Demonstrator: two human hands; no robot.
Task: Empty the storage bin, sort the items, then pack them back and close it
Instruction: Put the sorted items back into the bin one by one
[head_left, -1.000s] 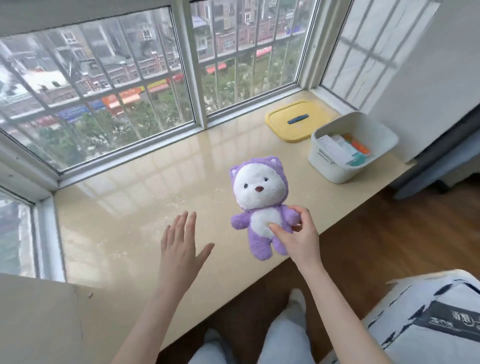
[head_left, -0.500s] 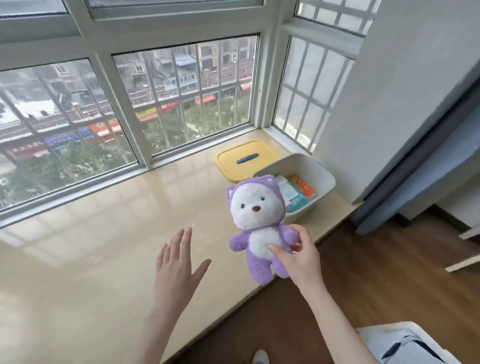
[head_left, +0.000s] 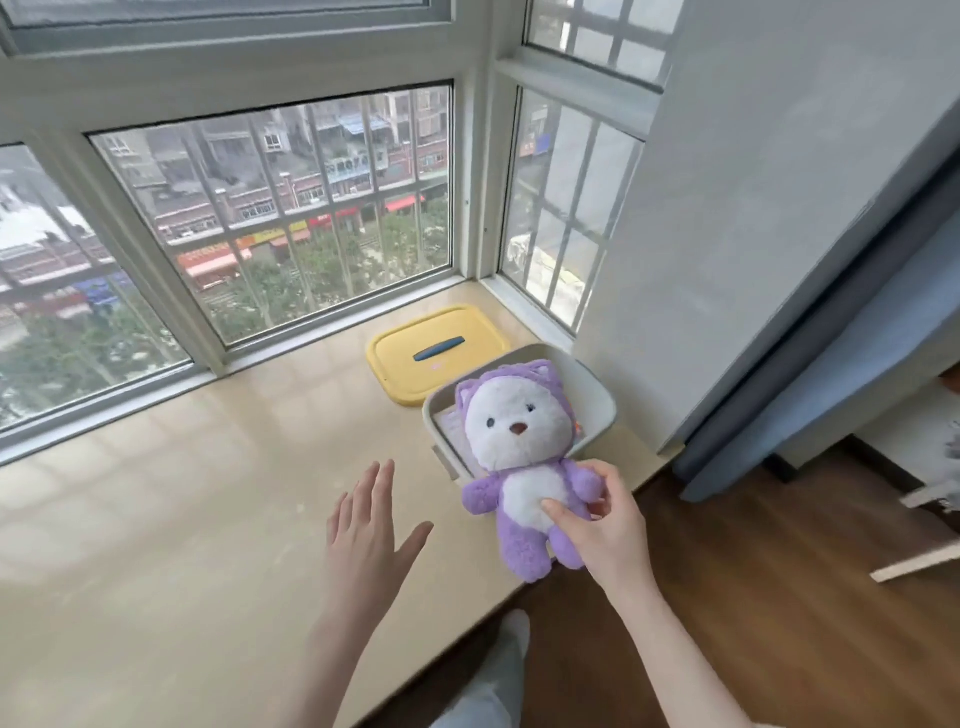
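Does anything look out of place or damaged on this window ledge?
Nothing stands out. The lid lies flat on the ledge next to the open bin, and the right hand holds the plush upright.

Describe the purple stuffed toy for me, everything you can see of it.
The stuffed toy is a small plush bear in a fuzzy purple hooded suit with little ears. It has a white face and belly, dark eyes, a reddish-brown nose and stubby purple arms and legs. It looks soft, clean and whole. It is upright, facing the camera and held in the air, where it hides part of the open storage bin behind it. Only the right hand touches it, with the thumb pressed on the white belly and the fingers curled around one arm.
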